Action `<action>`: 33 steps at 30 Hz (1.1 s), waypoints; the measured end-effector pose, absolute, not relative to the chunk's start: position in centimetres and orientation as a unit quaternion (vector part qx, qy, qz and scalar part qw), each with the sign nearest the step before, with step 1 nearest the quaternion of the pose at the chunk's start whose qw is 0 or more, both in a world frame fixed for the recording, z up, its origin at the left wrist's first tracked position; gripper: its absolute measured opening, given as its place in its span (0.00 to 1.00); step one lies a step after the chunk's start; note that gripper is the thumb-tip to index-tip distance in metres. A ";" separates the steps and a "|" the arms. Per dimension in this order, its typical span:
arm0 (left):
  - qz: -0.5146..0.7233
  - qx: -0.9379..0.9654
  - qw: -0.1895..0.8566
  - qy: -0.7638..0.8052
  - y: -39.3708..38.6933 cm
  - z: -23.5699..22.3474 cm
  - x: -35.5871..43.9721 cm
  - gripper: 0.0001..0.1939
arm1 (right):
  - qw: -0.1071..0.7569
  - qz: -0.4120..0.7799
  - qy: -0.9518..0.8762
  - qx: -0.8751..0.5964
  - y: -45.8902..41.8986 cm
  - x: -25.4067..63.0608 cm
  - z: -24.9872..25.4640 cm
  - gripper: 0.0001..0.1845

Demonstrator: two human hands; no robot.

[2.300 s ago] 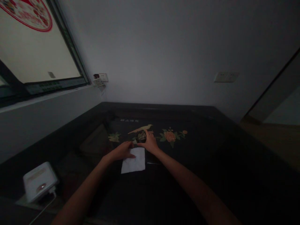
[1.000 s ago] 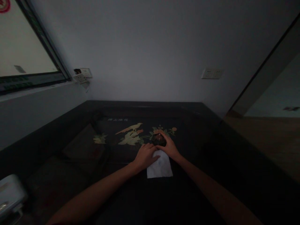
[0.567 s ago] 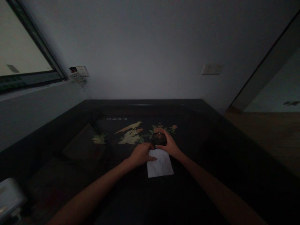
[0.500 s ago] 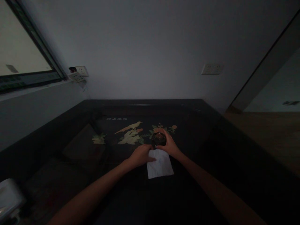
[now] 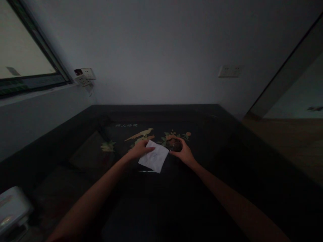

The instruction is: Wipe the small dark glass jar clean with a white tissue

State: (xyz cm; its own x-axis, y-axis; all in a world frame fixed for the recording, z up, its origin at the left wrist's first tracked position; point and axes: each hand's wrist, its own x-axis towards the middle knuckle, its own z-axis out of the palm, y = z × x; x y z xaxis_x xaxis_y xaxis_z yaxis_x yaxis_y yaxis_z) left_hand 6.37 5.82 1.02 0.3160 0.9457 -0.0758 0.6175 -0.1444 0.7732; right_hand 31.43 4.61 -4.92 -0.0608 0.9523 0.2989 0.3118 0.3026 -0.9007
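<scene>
A white sheet of tissue (image 5: pixel 154 158) hangs from my left hand (image 5: pixel 138 149), pinched at its upper left edge between thumb and fingers. My right hand (image 5: pixel 186 153) curls round the right side of a dark, see-through glass dish (image 5: pixel 174 145), which looks like an ashtray. Thumb at the near side and fingers at the far side, it grips the dish over the dark tabletop (image 5: pixel 141 208). The right corner of the tissue comes close to the dish; whether they touch I cannot tell. In the dim light the dish's inside is hard to make out.
The glossy black table bears an inlaid bird (image 5: pixel 141 133) and flowers. Beyond it rises a pale wall with a socket plate (image 5: pixel 229 71) and another socket with a plug adapter (image 5: pixel 82 80). A white object (image 5: pixel 13 208) stands at the lower left, beneath a window.
My left hand has moved left and away with the tissue, which now lies turned beside the dish. My right hand and the dish have shifted slightly right.
</scene>
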 end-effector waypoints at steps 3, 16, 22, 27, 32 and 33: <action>0.263 0.686 0.378 0.563 6.6 1.1 4.8 0.16 | 0.526 0.384 -0.614 -0.446 4.5 31.4 -4.9 0.43; 0.449 0.653 0.240 0.562 4.2 3.1 7.3 0.17 | 0.525 0.556 -0.558 -0.322 3.0 30.6 -3.4 0.37; 0.414 0.757 0.181 0.473 1.7 2.9 9.4 0.13 | 0.512 0.607 -0.536 -0.285 2.0 30.1 -3.0 0.37; 0.335 0.839 0.164 0.395 1.2 1.9 9.9 0.11 | 0.511 0.627 -0.520 -0.274 2.0 30.1 -3.0 0.39; 0.265 0.896 0.132 0.331 1.0 2.2 9.8 0.16 | 0.528 0.635 -0.486 -0.284 2.2 30.1 -2.8 0.37; 0.253 0.904 0.123 0.321 0.9 2.4 9.8 0.17 | 0.532 0.645 -0.472 -0.280 2.3 30.1 -2.8 0.36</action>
